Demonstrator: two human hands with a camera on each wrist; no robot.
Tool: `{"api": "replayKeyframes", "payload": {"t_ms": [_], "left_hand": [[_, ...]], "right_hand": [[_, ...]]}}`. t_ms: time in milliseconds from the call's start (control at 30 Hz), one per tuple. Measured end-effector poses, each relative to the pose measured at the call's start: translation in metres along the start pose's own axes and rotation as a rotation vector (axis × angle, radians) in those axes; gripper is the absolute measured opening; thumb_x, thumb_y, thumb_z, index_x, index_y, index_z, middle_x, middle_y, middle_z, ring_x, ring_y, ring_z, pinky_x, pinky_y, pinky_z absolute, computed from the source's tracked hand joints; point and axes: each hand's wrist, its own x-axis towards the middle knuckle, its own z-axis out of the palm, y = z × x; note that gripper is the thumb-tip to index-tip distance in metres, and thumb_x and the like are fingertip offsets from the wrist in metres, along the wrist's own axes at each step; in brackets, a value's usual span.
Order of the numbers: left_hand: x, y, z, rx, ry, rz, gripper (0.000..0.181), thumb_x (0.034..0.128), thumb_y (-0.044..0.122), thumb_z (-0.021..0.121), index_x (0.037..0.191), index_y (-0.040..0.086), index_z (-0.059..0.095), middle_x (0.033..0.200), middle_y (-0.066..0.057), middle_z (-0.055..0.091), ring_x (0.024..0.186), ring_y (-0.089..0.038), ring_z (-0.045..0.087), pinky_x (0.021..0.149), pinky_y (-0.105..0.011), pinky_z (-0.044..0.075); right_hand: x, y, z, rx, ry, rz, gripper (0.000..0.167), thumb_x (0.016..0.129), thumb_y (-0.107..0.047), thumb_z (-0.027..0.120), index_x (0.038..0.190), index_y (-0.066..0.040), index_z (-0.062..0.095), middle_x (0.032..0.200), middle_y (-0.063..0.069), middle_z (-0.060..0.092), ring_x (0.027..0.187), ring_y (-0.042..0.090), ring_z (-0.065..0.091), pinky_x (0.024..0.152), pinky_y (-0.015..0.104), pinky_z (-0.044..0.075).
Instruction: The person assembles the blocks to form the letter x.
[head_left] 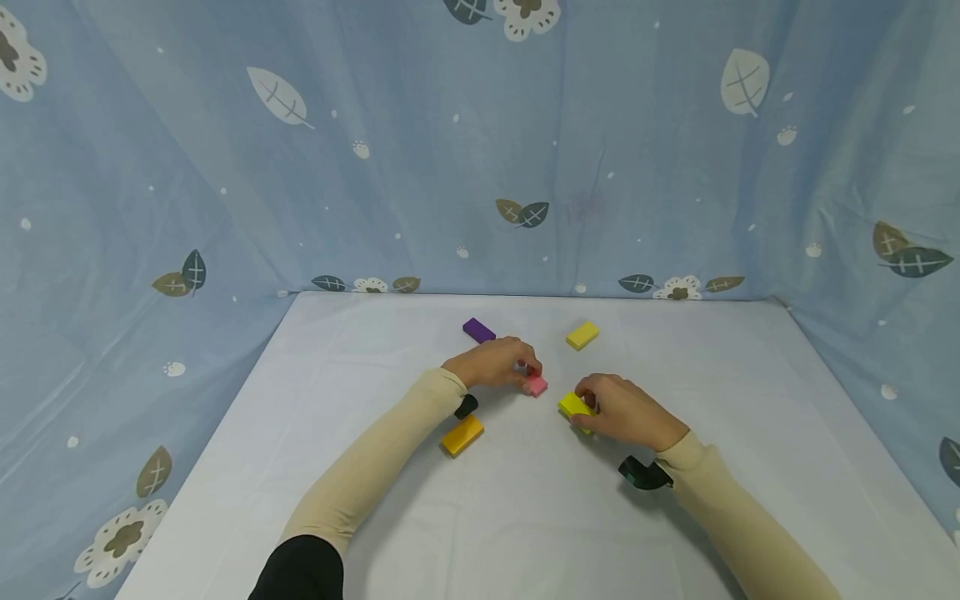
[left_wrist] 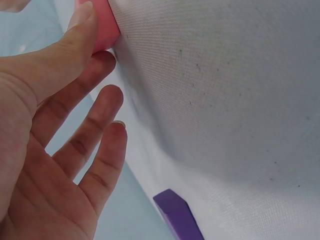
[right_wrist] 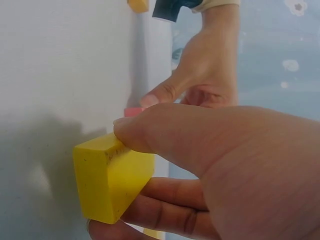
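Observation:
My left hand (head_left: 497, 363) pinches a pink block (head_left: 537, 386) between thumb and fingers near the middle of the white table. In the left wrist view, the thumb presses one face of the pink block (left_wrist: 104, 27) and the other fingers spread below it. To the right, my right hand (head_left: 628, 410) grips a bright yellow block (head_left: 572, 405). The right wrist view shows this yellow block (right_wrist: 112, 175) tilted, thumb on its upper edge and fingers beneath, with a shadow on the cloth beside it. A gap separates the two held blocks in the head view.
A purple block (head_left: 478, 330) lies behind my left hand. Another yellow block (head_left: 582, 336) lies farther back, right of centre. An orange-yellow block (head_left: 462, 436) rests below my left wrist. A blue patterned curtain (head_left: 420, 167) hangs around the table's (head_left: 360, 333) back and sides.

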Motion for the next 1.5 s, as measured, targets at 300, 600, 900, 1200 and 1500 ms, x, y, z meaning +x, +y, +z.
{"api": "replayKeyframes", "payload": {"t_ms": [300, 600, 900, 1200, 1500], "left_hand": [[-0.002, 0.000, -0.001, -0.024, 0.003, -0.001, 0.031, 0.0969, 0.024, 0.074, 0.127, 0.018, 0.074, 0.125, 0.005, 0.072, 0.119, -0.017, 0.060, 0.109, -0.034, 0.049], [-0.003, 0.001, -0.001, -0.019, 0.005, 0.003, 0.030, 0.0967, 0.026, 0.074, 0.126, 0.018, 0.074, 0.125, 0.005, 0.072, 0.119, -0.017, 0.060, 0.110, -0.034, 0.048], [-0.002, 0.000, 0.000, -0.020, 0.012, 0.010, 0.031, 0.0951, 0.026, 0.076, 0.126, 0.018, 0.074, 0.125, 0.004, 0.072, 0.119, -0.018, 0.060, 0.109, -0.034, 0.049], [-0.002, 0.001, -0.001, -0.020, 0.005, 0.013, 0.031, 0.0962, 0.025, 0.074, 0.126, 0.017, 0.074, 0.125, 0.003, 0.072, 0.119, -0.018, 0.060, 0.109, -0.034, 0.049], [-0.001, 0.000, -0.001, -0.007, 0.006, 0.022, 0.031, 0.0957, 0.025, 0.075, 0.126, 0.017, 0.074, 0.124, 0.003, 0.073, 0.119, -0.018, 0.061, 0.110, -0.034, 0.049]], "right_hand": [[0.003, 0.001, 0.000, 0.008, 0.005, -0.021, 0.037, 0.087, -0.021, 0.082, 0.112, 0.004, 0.070, 0.084, 0.001, 0.064, 0.067, 0.011, 0.053, 0.061, 0.023, 0.047], [0.006, 0.001, 0.001, 0.004, 0.004, -0.029, 0.037, 0.086, -0.020, 0.083, 0.112, 0.004, 0.070, 0.084, 0.001, 0.065, 0.068, 0.011, 0.053, 0.061, 0.023, 0.047], [0.009, 0.002, 0.003, -0.001, 0.005, -0.040, 0.036, 0.085, -0.020, 0.084, 0.110, 0.002, 0.070, 0.084, 0.002, 0.065, 0.070, 0.011, 0.053, 0.062, 0.024, 0.047], [0.011, 0.003, 0.005, 0.001, 0.011, -0.053, 0.034, 0.085, -0.020, 0.084, 0.108, 0.001, 0.071, 0.084, 0.001, 0.066, 0.070, 0.011, 0.053, 0.062, 0.024, 0.047], [0.013, 0.001, 0.005, 0.011, 0.002, -0.048, 0.033, 0.086, -0.020, 0.084, 0.108, 0.001, 0.071, 0.083, 0.002, 0.065, 0.068, 0.011, 0.052, 0.061, 0.024, 0.046]]}}
